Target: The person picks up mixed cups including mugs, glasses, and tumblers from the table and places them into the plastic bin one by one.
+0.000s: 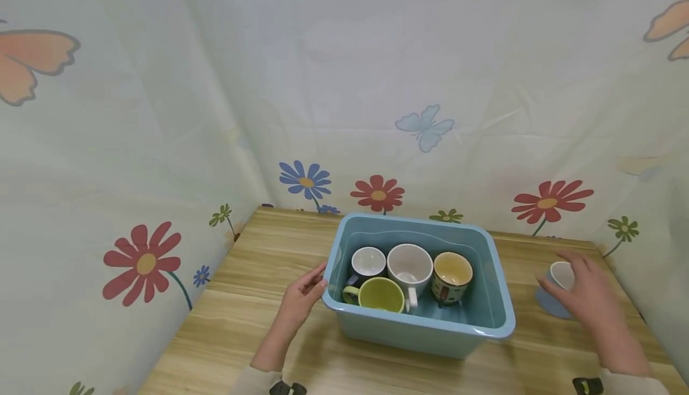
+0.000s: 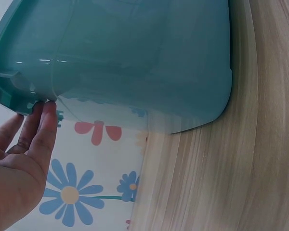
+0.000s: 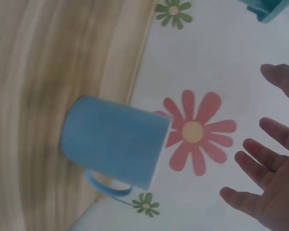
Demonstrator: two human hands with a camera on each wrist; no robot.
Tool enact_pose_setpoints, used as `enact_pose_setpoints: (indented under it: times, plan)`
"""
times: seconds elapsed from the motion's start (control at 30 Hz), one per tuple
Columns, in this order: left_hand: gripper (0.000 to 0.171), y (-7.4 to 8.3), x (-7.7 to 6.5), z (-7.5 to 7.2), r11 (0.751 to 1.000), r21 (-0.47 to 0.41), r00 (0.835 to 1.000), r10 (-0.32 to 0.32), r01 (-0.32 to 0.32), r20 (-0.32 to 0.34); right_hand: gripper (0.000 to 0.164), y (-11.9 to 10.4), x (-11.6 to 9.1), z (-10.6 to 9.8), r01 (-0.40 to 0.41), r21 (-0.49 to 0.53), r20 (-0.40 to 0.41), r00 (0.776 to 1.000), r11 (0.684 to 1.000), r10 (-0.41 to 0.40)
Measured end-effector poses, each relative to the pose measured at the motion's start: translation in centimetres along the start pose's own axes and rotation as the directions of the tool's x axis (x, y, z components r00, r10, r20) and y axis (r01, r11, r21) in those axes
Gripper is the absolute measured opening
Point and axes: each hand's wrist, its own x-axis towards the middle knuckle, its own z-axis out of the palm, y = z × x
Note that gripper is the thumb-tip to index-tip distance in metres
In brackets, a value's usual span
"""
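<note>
A blue plastic tub (image 1: 401, 326) stands on the wooden table, holding several mugs. My left hand (image 1: 299, 300) holds its left rim, fingertips under the lip in the left wrist view. Inside are a dark mug with a white interior (image 1: 369, 260), a lime-green mug (image 1: 381, 295), a large white mug (image 1: 410, 263) and a yellow-lined patterned mug (image 1: 452, 269). To the right of the tub, a light blue mug (image 3: 115, 139) stands upright with its white interior showing. Above it hovers my right hand (image 1: 587, 293), fingers spread and apart from the mug in the right wrist view.
The wooden table (image 1: 253, 323) extends left and in front of the tub. A pale curtain (image 1: 344, 84) printed with flowers and butterflies hangs close behind the table and along both sides. Under the light blue mug, a round blue shape (image 1: 550, 306) shows from above.
</note>
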Motion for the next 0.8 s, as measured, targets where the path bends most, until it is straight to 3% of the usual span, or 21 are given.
enact_pose_setpoints:
  times: [0.23,0.6,0.8]
  plan:
    - [0.047,-0.1,-0.1,-0.1,1.0,0.0,1.0,-0.009,0.009,0.001,0.076,2.5,0.0,0.5,0.054,-0.029,0.048,0.997,0.998,-0.052]
    - [0.045,0.0,0.0,-0.2,1.0,0.005,1.0,0.0,0.0,0.003,0.082,5.0,0.8,0.8,0.129,-0.066,0.059,0.99,0.989,-0.125]
    - [0.046,0.1,-0.2,-0.2,1.0,0.004,1.0,-0.014,0.014,0.005,0.087,6.1,1.6,0.2,0.137,-0.104,0.166,0.979,0.985,-0.118]
